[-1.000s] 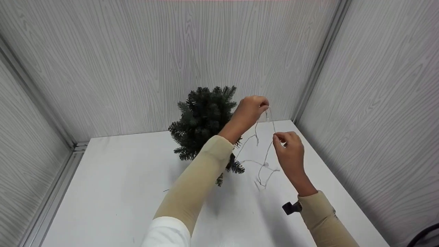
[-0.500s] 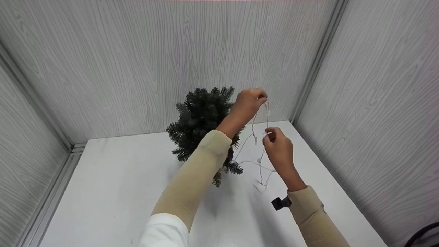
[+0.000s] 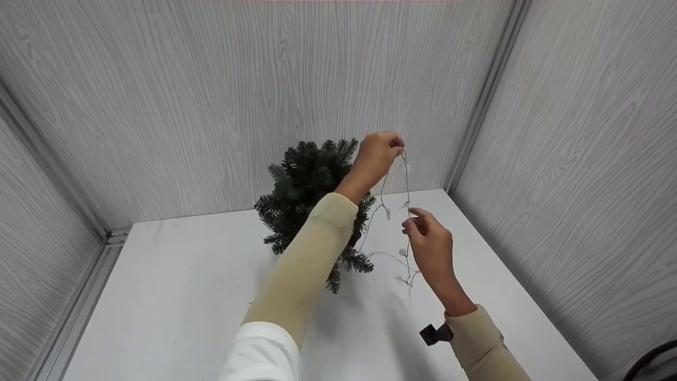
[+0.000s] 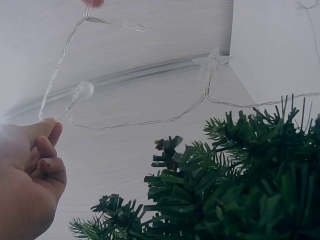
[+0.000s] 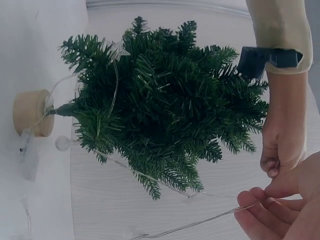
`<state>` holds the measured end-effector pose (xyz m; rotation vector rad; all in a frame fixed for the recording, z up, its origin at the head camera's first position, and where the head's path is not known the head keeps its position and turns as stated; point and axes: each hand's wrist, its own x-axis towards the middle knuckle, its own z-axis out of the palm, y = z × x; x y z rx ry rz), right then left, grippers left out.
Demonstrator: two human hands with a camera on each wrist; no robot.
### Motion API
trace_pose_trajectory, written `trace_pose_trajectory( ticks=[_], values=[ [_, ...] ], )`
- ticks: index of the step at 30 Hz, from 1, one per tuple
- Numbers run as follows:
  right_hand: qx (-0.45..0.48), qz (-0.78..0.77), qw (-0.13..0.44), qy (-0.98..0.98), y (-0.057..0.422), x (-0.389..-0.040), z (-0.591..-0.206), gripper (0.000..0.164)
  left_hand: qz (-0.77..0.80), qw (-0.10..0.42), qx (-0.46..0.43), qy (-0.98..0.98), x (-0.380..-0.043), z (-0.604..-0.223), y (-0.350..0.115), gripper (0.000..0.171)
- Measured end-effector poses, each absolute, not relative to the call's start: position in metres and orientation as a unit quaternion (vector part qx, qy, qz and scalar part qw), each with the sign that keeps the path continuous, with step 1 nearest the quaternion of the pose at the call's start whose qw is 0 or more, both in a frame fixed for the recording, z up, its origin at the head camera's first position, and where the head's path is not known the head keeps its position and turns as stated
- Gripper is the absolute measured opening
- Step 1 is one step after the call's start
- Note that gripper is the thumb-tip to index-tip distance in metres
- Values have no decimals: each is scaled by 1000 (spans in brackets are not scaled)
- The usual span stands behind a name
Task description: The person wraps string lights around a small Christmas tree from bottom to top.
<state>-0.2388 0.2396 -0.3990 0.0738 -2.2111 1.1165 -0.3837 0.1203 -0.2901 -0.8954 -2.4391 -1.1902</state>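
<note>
A string of fairy lights (image 4: 145, 123) on thin clear wire hangs between my two hands, with a star-shaped bulb (image 4: 209, 61) and a round bulb (image 4: 85, 90) along it. My left hand (image 3: 376, 151), raised beside the top of a small artificial Christmas tree (image 3: 307, 185), pinches the wire between thumb and finger. Lower and to the right, my right hand (image 3: 432, 243) pinches the same wire with its fingertips. Other parts of the string run along the tree's branches in the right wrist view, where a star (image 5: 117, 50) lies on the greenery.
The tree stands on a round wooden base (image 5: 32, 114), with a clear battery box (image 5: 29, 160) beside it. White table (image 3: 185, 286) under everything; grey wood-grain panels (image 3: 211, 95) enclose the back and sides. A black cable (image 3: 650, 360) shows at the lower right.
Both hands have shifted left in the head view. My right hand first rose a little, then came down along the wire, which now hangs straighter below my left hand.
</note>
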Motion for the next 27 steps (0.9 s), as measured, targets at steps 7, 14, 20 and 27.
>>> trace_pose_trajectory(
  ticks=[7, 14, 20, 27],
  values=[
    [29, 449, 310, -838, 238, -230, -399, 18, -431, 130, -294, -843, -393, -285, 118, 16],
    [50, 474, 343, -809, 244, -237, -375, 17, -409, 140, -264, -862, -394, -281, 117, 18],
    [66, 491, 373, -784, 251, -262, -334, 20, -353, 169, -243, -887, -393, -278, 122, 17],
    [79, 527, 354, -769, 241, -277, -303, 20, -339, 180, -217, -898, -398, -281, 112, 20]
  ],
)
